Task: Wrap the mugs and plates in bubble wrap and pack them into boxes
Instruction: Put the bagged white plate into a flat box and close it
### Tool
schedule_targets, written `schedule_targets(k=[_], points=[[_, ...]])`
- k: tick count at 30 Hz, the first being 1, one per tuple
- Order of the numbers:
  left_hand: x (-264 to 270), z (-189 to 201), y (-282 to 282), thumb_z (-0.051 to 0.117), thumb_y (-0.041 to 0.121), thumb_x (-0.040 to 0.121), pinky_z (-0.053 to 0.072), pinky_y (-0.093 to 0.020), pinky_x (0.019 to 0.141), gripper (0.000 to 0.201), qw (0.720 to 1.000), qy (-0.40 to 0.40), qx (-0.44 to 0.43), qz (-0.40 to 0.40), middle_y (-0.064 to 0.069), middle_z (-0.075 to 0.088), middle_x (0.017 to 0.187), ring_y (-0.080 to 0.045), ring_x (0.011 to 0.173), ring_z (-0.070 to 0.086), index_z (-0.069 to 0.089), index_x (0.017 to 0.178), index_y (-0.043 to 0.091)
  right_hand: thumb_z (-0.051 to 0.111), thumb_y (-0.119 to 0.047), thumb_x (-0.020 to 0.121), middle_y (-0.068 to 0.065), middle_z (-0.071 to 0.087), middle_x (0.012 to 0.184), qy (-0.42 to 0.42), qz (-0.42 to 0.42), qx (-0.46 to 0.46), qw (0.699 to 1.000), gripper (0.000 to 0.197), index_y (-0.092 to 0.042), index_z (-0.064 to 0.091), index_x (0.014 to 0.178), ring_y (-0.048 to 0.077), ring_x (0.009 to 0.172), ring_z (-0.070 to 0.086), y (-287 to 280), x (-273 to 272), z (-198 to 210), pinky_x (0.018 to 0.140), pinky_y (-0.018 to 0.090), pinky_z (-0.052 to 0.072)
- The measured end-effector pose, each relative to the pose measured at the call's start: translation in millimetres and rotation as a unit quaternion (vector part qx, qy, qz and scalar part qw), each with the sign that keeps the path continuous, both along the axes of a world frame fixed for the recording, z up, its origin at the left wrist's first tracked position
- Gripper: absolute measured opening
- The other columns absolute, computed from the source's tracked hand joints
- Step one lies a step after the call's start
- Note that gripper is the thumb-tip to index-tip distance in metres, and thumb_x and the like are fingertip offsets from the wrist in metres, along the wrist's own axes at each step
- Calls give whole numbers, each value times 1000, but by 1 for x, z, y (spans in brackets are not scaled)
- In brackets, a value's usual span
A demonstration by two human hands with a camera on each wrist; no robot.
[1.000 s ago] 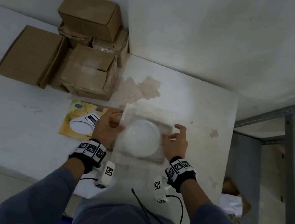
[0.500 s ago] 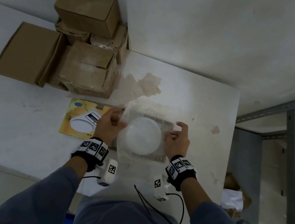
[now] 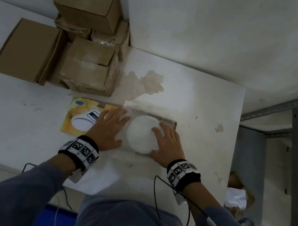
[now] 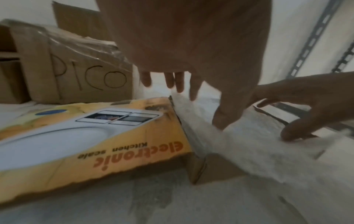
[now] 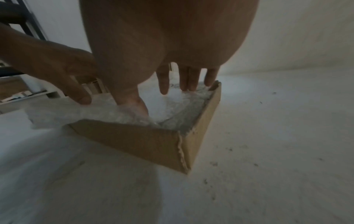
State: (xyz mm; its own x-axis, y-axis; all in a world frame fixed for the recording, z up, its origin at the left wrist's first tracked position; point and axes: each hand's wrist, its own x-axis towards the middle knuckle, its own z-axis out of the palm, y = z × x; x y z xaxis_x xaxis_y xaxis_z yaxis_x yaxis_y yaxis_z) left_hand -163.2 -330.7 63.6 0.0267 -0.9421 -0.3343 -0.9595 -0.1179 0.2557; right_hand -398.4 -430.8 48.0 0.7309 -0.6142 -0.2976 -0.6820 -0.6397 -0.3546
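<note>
Both your hands have come down flat since a second ago, when they were pinching the sheet's edges: now your left hand (image 3: pixel 108 129) lies spread on the bubble wrap (image 3: pixel 122 138) at the box's left side, and your right hand (image 3: pixel 166 145) lies spread on the right rim of the plate (image 3: pixel 141 136), fingers straight, gripping nothing. That white plate sits under the wrap inside the shallow open cardboard box (image 5: pixel 153 141) in the middle of the table (image 3: pixel 202 121), the loose sheet spilling over the near and left walls. Expect the plate to be stiff, brittle and slick through the plastic, while the wrap is soft and springy and will creep back up once you let go; I would take hold at opposite rim edges through the wrap, not by the sheet alone. Just left of the box lies a yellow carton (image 4: pixel 91 136) printed "electronic Kitchen scale". Behind it, among the stacked brown boxes (image 3: pixel 87 6), one taped box (image 4: pixel 76 71) carries handwritten letters that look like "PICO".
</note>
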Motion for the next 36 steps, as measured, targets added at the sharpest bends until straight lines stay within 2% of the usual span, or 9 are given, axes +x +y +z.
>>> schedule_targets(k=[3,9,13,17,19,22,27,32,36], points=[[0,-6,0,67,60,71,12,-45,119,102,998,-46,27,-47,-13,18,160,-28,148,16,28,152,11,77,-51,67,14,36,149,38,-5,-15,999,85,-19,44,138,34,136,36,-1,-1,-6,114,48,32],[4,-11,-9,62,76,65,25,-45,114,116,991,-61,21,-120,-15,17,161,-30,143,28,23,153,11,76,-73,55,6,41,140,56,-20,-45,997,112,-19,33,144,26,127,45,-7,-4,-8,107,51,38],[7,-10,-20,64,79,63,18,-40,116,125,989,-61,48,-128,-10,11,163,-26,146,23,11,156,14,70,-78,59,7,36,146,105,-5,-69,992,122,-13,21,151,26,133,40,-9,-2,-5,110,52,32],[7,-10,-26,49,85,60,30,-42,108,118,991,-60,10,-121,-9,37,150,-28,133,44,27,151,14,69,-74,63,8,38,143,137,-1,-85,987,122,-11,17,153,26,133,39,-11,3,-4,110,53,29],[4,-13,-26,46,82,61,35,-44,102,111,992,-47,-5,-119,-11,47,140,-31,121,52,35,147,12,67,-71,66,8,39,143,152,2,-92,984,117,-9,18,153,26,132,39,-10,6,-3,110,54,28],[-3,-20,-28,65,74,50,38,-46,99,117,991,-59,-20,-116,-11,49,132,-32,113,52,39,144,9,65,-74,66,9,36,142,194,9,-97,976,114,-8,22,150,26,130,36,-11,11,-1,110,53,28],[-10,-23,-29,67,68,43,29,-49,104,121,995,-46,-6,-83,-10,44,135,-31,121,44,35,145,11,69,-76,61,11,33,140,232,19,-92,968,120,-6,23,146,29,129,33,-15,17,-3,111,53,25],[-4,-27,-21,71,59,57,33,-44,113,114,995,57,-33,-69,-12,36,148,-31,132,40,26,151,11,64,-78,65,10,33,143,206,17,-61,976,120,-8,19,150,27,134,32,-18,11,-6,116,60,14],[3,-17,-23,77,58,59,32,-39,110,111,987,129,-53,-75,-7,28,151,-26,136,33,27,150,18,69,-73,65,8,33,145,163,6,-33,986,121,-11,13,153,28,137,33,-20,8,3,118,61,11]])
